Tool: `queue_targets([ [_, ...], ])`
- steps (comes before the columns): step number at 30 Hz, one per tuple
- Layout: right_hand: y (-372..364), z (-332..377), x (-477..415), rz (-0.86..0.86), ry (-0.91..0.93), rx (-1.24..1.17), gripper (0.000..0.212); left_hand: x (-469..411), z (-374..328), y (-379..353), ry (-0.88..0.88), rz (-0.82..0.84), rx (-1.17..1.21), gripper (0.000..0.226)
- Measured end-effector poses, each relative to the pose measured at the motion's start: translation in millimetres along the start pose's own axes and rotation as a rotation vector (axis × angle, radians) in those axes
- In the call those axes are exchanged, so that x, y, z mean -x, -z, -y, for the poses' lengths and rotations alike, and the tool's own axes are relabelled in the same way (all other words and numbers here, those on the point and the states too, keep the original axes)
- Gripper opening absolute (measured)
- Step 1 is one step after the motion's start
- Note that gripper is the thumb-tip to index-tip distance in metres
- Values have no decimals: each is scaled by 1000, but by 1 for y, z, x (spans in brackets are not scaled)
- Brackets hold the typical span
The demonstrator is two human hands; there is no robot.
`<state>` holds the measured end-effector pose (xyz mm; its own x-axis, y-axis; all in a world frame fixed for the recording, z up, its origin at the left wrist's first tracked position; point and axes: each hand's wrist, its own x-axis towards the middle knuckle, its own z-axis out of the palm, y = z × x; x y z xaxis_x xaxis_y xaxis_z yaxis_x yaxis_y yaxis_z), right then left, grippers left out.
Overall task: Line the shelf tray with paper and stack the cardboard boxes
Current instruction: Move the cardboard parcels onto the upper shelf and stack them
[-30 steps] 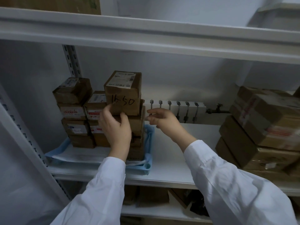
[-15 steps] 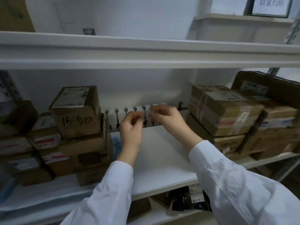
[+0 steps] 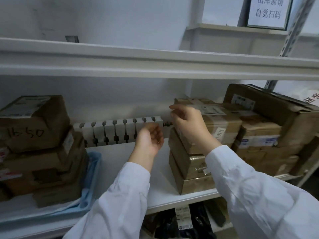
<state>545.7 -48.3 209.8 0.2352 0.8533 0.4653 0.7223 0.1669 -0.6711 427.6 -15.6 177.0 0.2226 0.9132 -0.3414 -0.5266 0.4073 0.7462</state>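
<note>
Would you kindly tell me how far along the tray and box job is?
Done: the blue tray looks lined with paper and holds stacked boxes, the 1650 box topmost. In hand: nothing; left hand and right hand hover empty by the right-hand stack. Left: probably those boxes.

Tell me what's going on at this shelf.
A person in white sleeves is working at a shelf. The left hand and right hand hover empty, fingers loosely curled, by the cardboard stack on the right. On the left, boxes sit stacked in the paper-lined blue tray, the top box marked 1650.
</note>
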Motion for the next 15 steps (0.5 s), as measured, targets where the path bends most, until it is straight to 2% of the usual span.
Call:
queue_targets([
  [4,45,-35,-5,-142,-9,306,36,10,25,-42,-36,-15,-139,24],
  [7,79,-62,-11,-98,-239,442,52,30,38,-69,-59,-18,-290,22],
  [8,87,-73,-14,-45,-328,456,57,37,42,-76,-64,-3,-328,21],
  [10,98,-91,-18,69,-443,446,66,49,51,-89,-74,19,-391,36],
  [12,103,-103,-19,135,-475,355,71,54,60,-97,-64,49,-430,50],
  [15,108,-109,-15,113,-418,205,56,59,69,-107,-48,63,-429,54],
])
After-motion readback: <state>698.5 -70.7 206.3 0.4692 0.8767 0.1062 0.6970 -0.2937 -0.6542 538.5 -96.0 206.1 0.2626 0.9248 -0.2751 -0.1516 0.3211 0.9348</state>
